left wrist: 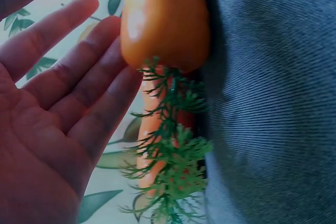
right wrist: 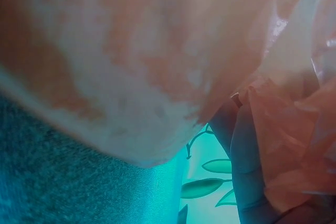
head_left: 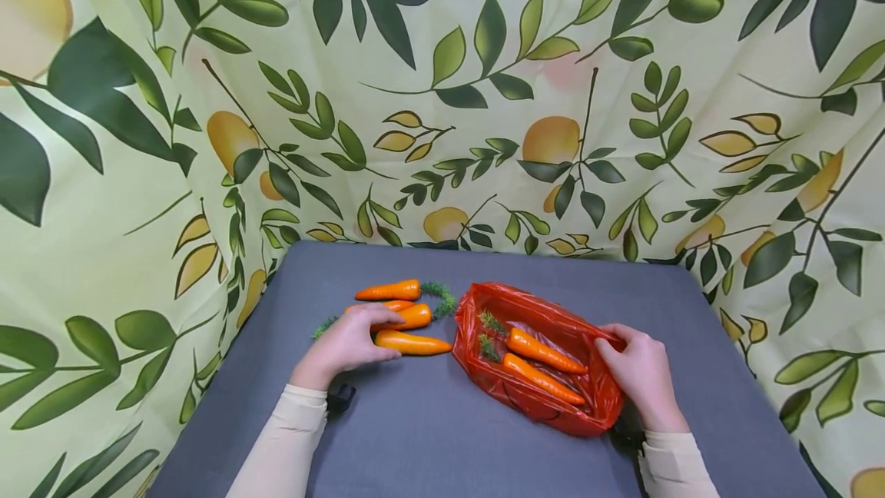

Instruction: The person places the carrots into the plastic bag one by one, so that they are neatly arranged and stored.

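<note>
My left hand is over a group of orange toy carrots on the table, its thumb beside the nearest carrot. In the left wrist view the fingers reach out fairly straight beside a carrot with a green frilly top; whether they touch it I cannot tell. A red plastic bag lies with its mouth spread upward. Inside it are two carrots, an upper one and a lower one. My right hand pinches the bag's right rim; in the right wrist view the plastic partly hides its fingers.
Another carrot lies behind the group, with a leafy green top curving toward the bag. A grey cloth covers the table. Behind and at the sides hangs a leaf-and-fruit patterned curtain.
</note>
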`<state>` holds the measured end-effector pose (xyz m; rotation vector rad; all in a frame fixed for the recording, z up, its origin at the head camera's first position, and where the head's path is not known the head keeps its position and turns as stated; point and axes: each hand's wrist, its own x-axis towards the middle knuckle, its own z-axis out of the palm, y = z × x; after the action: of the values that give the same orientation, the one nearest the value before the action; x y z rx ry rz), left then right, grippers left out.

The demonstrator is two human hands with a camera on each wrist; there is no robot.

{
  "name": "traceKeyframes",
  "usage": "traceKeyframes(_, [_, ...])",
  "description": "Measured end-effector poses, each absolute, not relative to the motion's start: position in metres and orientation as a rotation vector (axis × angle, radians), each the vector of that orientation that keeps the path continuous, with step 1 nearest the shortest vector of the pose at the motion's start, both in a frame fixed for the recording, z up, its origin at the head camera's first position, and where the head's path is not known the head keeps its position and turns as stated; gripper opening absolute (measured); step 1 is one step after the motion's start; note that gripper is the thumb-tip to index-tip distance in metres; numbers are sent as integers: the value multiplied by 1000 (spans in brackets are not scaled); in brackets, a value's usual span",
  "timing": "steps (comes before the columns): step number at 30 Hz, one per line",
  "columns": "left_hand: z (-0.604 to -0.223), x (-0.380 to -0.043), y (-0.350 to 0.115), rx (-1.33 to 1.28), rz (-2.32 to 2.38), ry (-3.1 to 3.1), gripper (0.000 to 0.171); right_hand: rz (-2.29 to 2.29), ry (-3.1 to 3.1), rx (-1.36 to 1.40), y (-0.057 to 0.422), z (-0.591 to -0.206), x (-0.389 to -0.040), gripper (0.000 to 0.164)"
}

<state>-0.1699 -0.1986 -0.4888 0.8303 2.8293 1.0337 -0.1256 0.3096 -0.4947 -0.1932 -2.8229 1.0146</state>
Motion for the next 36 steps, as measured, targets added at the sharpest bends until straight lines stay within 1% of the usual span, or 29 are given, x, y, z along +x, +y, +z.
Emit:
traceKeyframes(3, [-491,-169,-198,822,1035,2813,50,1011,-2824,-192,310,-496,-126,30])
traceKeyframes(9, [-495,-170,-197,803,987,2837,54,983,-2805,-189,310,-497,-126,27])
traceKeyframes(13, [-496,-171,-196,787,985,2831,53,955,-2778,-176,310,-496,-127,25])
traceKeyframes(23, [-502,-170,-194,841,881,2886,47,960,-2787,-182,310,-497,-126,25])
traceKeyframes(36, [-503,-169,-192,793,873,2865,40,972,-2791,-179,309,-496,-125,25])
